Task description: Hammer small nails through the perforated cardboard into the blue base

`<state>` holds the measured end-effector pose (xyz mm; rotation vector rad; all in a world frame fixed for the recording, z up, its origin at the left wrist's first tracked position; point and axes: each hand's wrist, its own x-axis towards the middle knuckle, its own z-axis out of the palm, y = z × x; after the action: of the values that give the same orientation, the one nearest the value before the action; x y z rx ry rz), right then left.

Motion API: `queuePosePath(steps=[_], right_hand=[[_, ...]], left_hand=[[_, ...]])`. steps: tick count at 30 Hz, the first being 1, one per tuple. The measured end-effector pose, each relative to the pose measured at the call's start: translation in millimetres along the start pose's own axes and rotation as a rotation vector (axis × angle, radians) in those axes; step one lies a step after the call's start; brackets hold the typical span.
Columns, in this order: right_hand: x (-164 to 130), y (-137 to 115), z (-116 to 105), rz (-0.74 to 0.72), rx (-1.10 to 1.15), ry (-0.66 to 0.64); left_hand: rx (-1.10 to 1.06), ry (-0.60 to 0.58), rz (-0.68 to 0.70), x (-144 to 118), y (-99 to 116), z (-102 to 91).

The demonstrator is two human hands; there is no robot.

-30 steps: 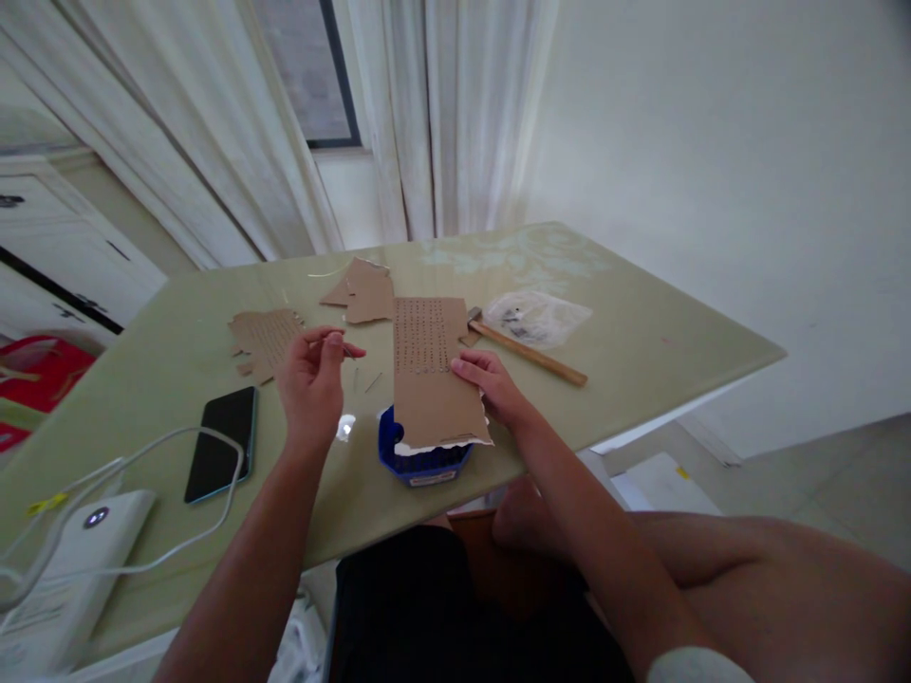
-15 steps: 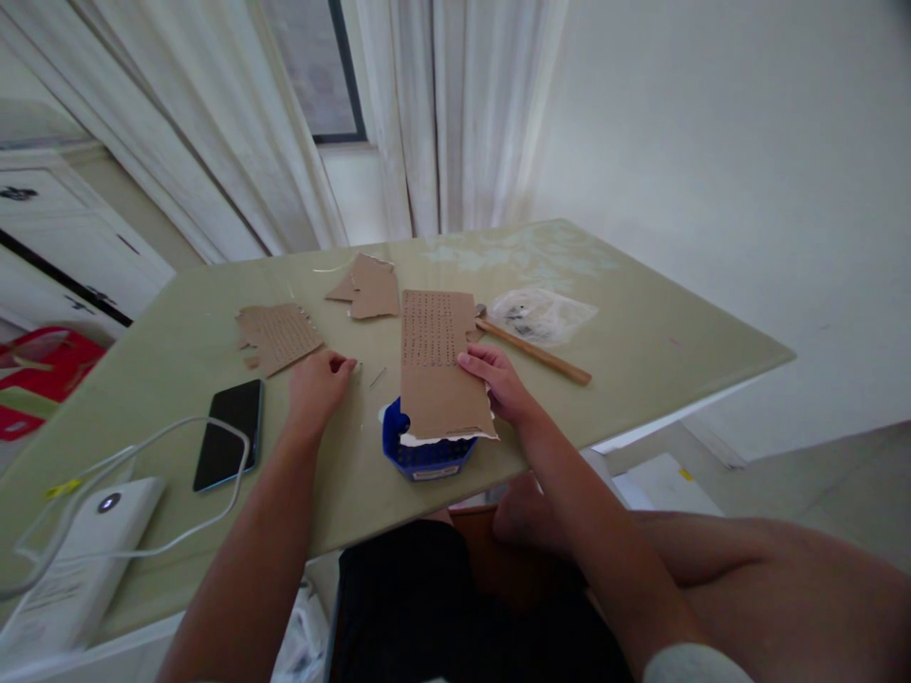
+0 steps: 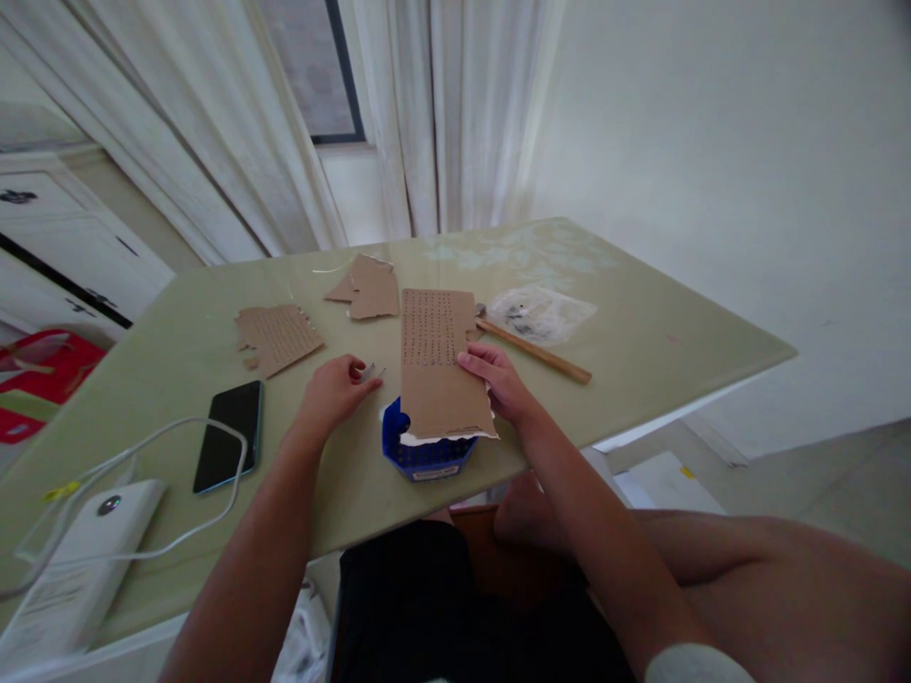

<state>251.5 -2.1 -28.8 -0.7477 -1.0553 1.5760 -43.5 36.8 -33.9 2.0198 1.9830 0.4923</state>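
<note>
Left hand (image 3: 338,387): shifted toward 3 o'clock along the table (image 3: 669,327) since the preceding frame; now beside thin metal pins (image 3: 368,373), thumb and fingers drawn close together, whether gripping one cannot be told. Right hand (image 3: 496,379): pinching the perforated cardboard (image 3: 437,394) at its 3 o'clock edge, thumb on top. Perforated cardboard: near end over blue tray (image 3: 436,469), visible at 6 o'clock. Around it: wooden-handled hammer (image 3: 537,353), 3 o'clock; clear plastic bag (image 3: 548,318), 2 o'clock; torn cardboard scraps (image 3: 374,289), between 10 and 11; phone (image 3: 226,436), between 8 and 9.
</note>
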Motion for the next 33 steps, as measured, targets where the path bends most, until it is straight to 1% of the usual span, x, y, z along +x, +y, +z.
queuePosePath(steps=[7,12,15,17,19,22,24,28,33], right_hand=[[0,1,-1,-0.002,-0.009,-0.018],[0,1,-2,0.005,-0.018,-0.023],[0,1,-2,0.0,-0.024,-0.027],[0,1,-2,-0.004,-0.017,-0.032],[-1,2,-2,-0.008,0.006,-0.041],[-1,2,-2,-0.007,0.031,-0.058],[-1,2,-2,-0.005,0.035,-0.066],[-1,3,-2,0.008,0.048,-0.075],[-3,3,-3,0.008,0.063,-0.095]], left_hand=[[0.028,0.076,-0.045,0,3,5.3],[-0.022,0.146,-0.036,-2,7,5.2],[-0.112,0.223,0.053,-7,17,-0.1],[-0.187,0.266,0.139,-12,28,-4.6],[-0.301,0.29,0.259,-19,39,-7.8],[-0.572,0.269,0.504,-29,52,-8.4],[-0.697,0.219,0.604,-34,57,-6.9],[-0.715,0.144,0.614,-37,60,-5.1],[-0.715,0.121,0.615,-38,62,-6.9]])
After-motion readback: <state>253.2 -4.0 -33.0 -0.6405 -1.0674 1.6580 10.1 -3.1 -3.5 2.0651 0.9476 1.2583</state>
